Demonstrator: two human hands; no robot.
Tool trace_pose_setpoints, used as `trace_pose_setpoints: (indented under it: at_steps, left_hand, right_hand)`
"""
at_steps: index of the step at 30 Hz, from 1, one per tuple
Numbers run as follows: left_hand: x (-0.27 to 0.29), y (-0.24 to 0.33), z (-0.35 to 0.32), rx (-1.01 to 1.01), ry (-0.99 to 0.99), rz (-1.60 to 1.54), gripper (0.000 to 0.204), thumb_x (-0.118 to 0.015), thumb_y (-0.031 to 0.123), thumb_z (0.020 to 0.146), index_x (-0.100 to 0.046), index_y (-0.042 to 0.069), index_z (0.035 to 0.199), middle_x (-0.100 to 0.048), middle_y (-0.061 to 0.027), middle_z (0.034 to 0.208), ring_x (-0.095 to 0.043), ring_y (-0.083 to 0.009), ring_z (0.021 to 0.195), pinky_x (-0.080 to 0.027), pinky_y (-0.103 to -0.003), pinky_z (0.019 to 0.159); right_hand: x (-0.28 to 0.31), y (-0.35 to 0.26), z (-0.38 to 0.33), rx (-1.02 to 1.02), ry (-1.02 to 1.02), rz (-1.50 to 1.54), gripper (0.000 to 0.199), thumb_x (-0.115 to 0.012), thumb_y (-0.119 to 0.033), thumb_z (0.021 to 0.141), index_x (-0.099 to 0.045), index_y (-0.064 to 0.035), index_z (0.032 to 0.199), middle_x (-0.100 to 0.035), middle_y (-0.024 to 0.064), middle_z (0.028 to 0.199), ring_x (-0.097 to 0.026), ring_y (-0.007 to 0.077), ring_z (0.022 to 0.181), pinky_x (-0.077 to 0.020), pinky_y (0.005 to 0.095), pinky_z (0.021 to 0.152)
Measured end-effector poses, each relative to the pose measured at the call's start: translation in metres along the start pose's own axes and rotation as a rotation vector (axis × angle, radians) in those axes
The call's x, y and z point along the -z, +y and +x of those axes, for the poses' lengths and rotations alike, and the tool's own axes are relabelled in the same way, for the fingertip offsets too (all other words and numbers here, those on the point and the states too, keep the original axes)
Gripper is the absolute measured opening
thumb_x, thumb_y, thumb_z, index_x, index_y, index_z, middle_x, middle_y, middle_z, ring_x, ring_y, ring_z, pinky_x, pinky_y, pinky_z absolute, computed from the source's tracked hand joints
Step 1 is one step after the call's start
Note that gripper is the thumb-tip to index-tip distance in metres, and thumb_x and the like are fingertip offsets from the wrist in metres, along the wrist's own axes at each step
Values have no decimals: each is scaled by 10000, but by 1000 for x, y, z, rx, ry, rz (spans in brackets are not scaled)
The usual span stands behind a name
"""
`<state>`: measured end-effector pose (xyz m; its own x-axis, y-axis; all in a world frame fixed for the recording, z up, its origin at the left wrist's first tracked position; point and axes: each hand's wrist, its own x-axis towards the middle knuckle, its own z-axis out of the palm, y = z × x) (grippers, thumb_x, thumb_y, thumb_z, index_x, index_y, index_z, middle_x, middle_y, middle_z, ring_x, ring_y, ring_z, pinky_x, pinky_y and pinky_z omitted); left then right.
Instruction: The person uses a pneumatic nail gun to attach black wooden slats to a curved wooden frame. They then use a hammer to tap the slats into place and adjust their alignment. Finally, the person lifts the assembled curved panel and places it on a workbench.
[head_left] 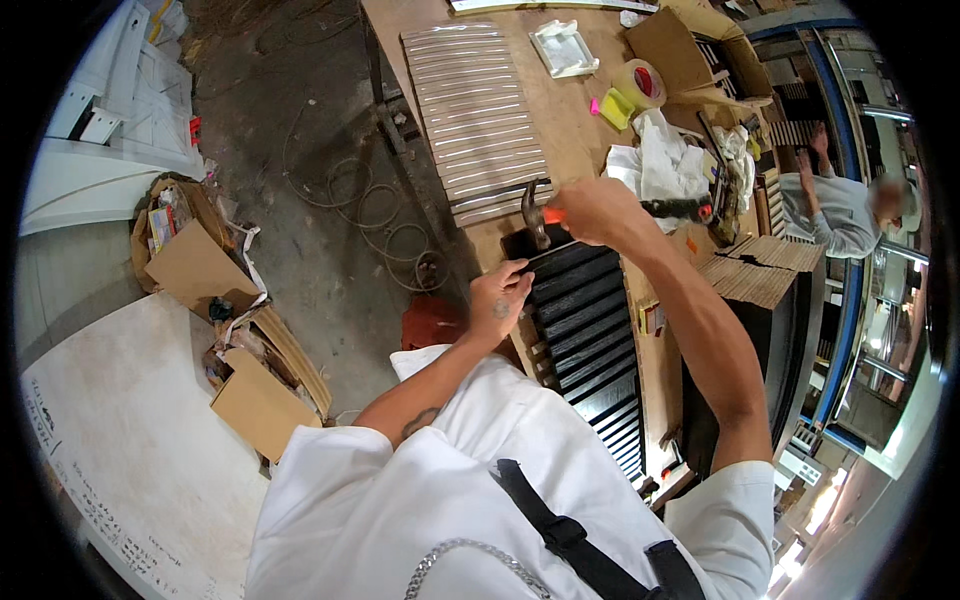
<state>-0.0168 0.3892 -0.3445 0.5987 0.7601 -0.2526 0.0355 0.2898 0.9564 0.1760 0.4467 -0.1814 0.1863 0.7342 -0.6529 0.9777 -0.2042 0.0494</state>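
In my right hand is a claw hammer with an orange handle, my fingers wrapped round it. The steel head hangs over the far end of a black slatted panel. My left hand is at that panel's far left corner, thumb and fingertips pinched together close below the hammer head. What they pinch is too small to make out. Along the panel's far edge, by those fingertips, runs a thin light line. Beyond the hammer lies a row of light brown slats, side by side on the wooden workbench.
A white tray, a tape roll, crumpled white paper and an open carton occupy the bench's far right. Stacked boards stand to the right. Coiled hose and cartons lie left. Another person is at far right.
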Motion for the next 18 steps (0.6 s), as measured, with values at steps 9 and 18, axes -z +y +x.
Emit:
trace_pose_setpoints:
  at_steps: [9, 18]
  left_hand:
    - [0, 5, -1, -2, -35, 88, 284, -725, 93, 902, -678, -15, 1160, -738, -167, 970, -736, -212, 847, -587, -302, 741]
    - [2, 2, 9, -86, -149, 185, 328, -754, 142, 894, -682, -24, 1168, -741, -159, 983, -724, -180, 827, -568, -300, 724]
  right_hand:
    - [-9, 6, -11, -48, -8, 35, 281, -602, -87, 818, -724, -124, 1069, -724, 170, 917, -705, 375, 851, -567, 468, 724]
    - [-9, 21, -28, -131, 137, 135, 351, -665, -184, 855, -711, -208, 1203, -733, 145, 973, -703, 358, 893, -563, 456, 772]
